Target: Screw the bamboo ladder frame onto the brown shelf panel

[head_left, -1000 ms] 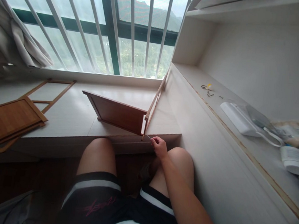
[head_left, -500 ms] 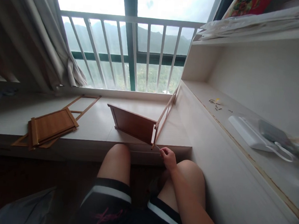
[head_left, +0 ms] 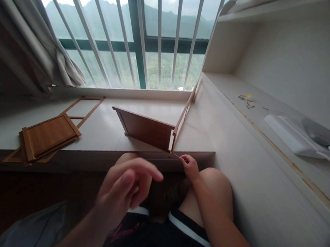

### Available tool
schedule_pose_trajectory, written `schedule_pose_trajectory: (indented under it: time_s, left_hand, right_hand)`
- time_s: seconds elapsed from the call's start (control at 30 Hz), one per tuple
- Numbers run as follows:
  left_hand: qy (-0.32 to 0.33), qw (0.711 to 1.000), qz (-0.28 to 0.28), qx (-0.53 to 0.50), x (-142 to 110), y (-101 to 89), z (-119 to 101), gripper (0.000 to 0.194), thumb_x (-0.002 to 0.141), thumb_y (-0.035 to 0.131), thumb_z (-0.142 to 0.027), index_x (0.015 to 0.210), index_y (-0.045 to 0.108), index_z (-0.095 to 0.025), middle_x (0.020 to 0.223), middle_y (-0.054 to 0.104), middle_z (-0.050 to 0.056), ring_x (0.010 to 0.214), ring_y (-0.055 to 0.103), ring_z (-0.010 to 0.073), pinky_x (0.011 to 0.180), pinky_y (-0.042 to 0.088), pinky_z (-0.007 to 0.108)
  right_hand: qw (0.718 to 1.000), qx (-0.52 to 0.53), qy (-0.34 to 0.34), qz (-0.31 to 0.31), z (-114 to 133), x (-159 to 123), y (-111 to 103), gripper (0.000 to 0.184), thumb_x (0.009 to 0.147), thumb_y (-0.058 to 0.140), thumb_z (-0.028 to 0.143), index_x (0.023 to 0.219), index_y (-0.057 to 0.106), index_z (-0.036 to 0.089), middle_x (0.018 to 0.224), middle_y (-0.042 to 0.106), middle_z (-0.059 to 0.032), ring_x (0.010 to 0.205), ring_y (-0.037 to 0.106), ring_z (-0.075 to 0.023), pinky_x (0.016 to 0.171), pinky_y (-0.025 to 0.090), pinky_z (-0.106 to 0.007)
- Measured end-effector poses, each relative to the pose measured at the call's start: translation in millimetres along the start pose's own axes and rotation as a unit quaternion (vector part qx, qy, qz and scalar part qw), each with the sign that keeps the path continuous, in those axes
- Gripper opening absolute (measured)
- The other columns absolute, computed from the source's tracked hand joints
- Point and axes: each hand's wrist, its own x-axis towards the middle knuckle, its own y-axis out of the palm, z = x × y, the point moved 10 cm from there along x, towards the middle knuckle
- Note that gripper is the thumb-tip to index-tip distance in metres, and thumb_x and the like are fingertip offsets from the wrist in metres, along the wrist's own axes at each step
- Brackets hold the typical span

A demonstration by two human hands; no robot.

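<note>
My right hand (head_left: pixel 189 166) pinches a thin metal rod (head_left: pixel 176 155) that looks like a hex key. Its far end meets the lower front corner of a brown wooden frame (head_left: pixel 183 121). That frame leans against the side wall, joined or set close to a brown wooden panel (head_left: pixel 147 129) that stands on edge on the sill; I cannot tell how the two are fastened. In front of my left knee, my left hand (head_left: pixel 128 183) hangs in the air, its index finger stretched out and the others curled, holding nothing.
Stacked wooden panels (head_left: pixel 48 135) and a flat wooden frame (head_left: pixel 83 108) lie on the white sill (head_left: pixel 95 133) to the left. Several small screws (head_left: pixel 249 105) and a white device (head_left: pixel 291 135) rest on the right shelf. A curtain (head_left: pixel 61 62) hangs left of the barred window.
My left hand has come into view from below. My right hand keeps its pinch at the frame's corner. The camera view has swung up, then down again.
</note>
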Motion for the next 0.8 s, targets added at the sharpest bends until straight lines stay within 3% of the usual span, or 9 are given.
schedule_pose_trajectory:
  time_s: [0.07, 0.17, 0.27, 0.37, 0.5, 0.63, 0.73, 0.8]
  left_hand:
    - [-0.032, 0.995, 0.054, 0.076, 47.1, 13.3, 37.5, 0.045, 0.094, 0.047, -0.061, 0.089, 0.069, -0.023, 0.049, 0.043, -0.002, 0.042, 0.035, 0.0126, 0.042, 0.029, 0.028]
    - [-0.125, 0.967, 0.133, 0.18, 94.5, 24.9, 123.2, 0.039, 0.091, 0.052, -0.054, 0.08, 0.067, -0.02, 0.048, 0.042, -0.003, 0.042, 0.036, 0.0117, 0.045, 0.026, 0.027]
    - [-0.213, 0.929, 0.209, 0.218, 114.9, 29.0, 199.8, 0.035, 0.081, 0.069, -0.049, 0.067, 0.065, -0.017, 0.049, 0.047, -0.001, 0.042, 0.04, 0.0116, 0.045, 0.026, 0.027]
    - [-0.278, 0.901, 0.255, 0.213, 125.7, 31.1, 246.7, 0.036, 0.079, 0.072, -0.05, 0.07, 0.068, -0.016, 0.049, 0.05, 0.001, 0.042, 0.042, 0.0123, 0.044, 0.023, 0.027]
    - [-0.335, 0.886, 0.288, 0.14, 130.2, 43.1, 273.8, 0.04, 0.081, 0.069, -0.053, 0.095, 0.072, -0.015, 0.065, 0.061, 0.005, 0.052, 0.05, 0.0132, 0.046, 0.03, 0.024]
    - [-0.34, 0.9, 0.271, 0.022, 134.0, 58.1, 277.2, 0.042, 0.082, 0.063, -0.044, 0.116, 0.068, -0.02, 0.106, 0.07, 0.01, 0.076, 0.061, 0.0151, 0.059, 0.044, 0.024]
    - [-0.33, 0.912, 0.241, -0.048, 140.7, 65.4, 276.0, 0.043, 0.083, 0.054, -0.042, 0.119, 0.066, -0.02, 0.122, 0.067, 0.011, 0.088, 0.063, 0.0178, 0.065, 0.048, 0.026]
    - [-0.327, 0.914, 0.223, -0.088, 145.1, 70.0, 275.4, 0.042, 0.083, 0.054, -0.044, 0.115, 0.067, -0.02, 0.119, 0.068, 0.011, 0.088, 0.064, 0.0186, 0.063, 0.048, 0.026]
  right_hand:
    - [1.0, 0.003, 0.001, -0.016, -1.5, -0.6, -4.1, 0.03, 0.093, 0.063, 0.043, 0.094, 0.067, 0.013, 0.086, 0.064, -0.0042, 0.075, 0.061, -0.0135, 0.07, 0.054, -0.028]
    - [0.999, 0.008, 0.012, -0.031, -7.0, -0.7, -8.2, 0.034, 0.088, 0.065, 0.048, 0.09, 0.071, 0.015, 0.078, 0.063, -0.0063, 0.072, 0.058, -0.0172, 0.063, 0.05, -0.029]
    - [0.999, 0.006, 0.019, -0.036, -9.4, 2.1, -12.7, 0.033, 0.085, 0.067, 0.048, 0.088, 0.072, 0.016, 0.076, 0.062, -0.0049, 0.07, 0.056, -0.0165, 0.061, 0.048, -0.028]
    - [0.999, 0.001, 0.017, -0.035, -7.2, 6.4, -20.2, 0.033, 0.084, 0.07, 0.047, 0.085, 0.071, 0.015, 0.073, 0.061, -0.0039, 0.068, 0.054, -0.0145, 0.06, 0.046, -0.026]
    - [0.998, -0.001, 0.025, -0.051, -8.8, 7.1, -29.9, 0.039, 0.086, 0.068, 0.052, 0.088, 0.069, 0.013, 0.068, 0.058, -0.0023, 0.062, 0.052, -0.0123, 0.053, 0.043, -0.023]
    - [0.998, -0.006, 0.019, -0.064, -8.3, 4.8, -27.6, 0.038, 0.088, 0.066, 0.051, 0.093, 0.069, 0.013, 0.068, 0.058, -0.0012, 0.057, 0.051, -0.0109, 0.05, 0.042, -0.022]
    - [0.996, -0.042, -0.038, -0.066, 5.5, 6.2, -23.3, 0.036, 0.088, 0.068, 0.05, 0.088, 0.07, 0.014, 0.076, 0.061, -0.003, 0.063, 0.053, -0.0115, 0.059, 0.048, -0.024]
    - [0.994, -0.064, -0.07, -0.056, 13.6, 7.7, -20.2, 0.038, 0.088, 0.068, 0.052, 0.085, 0.07, 0.014, 0.081, 0.062, -0.0039, 0.068, 0.055, -0.0119, 0.068, 0.05, -0.027]
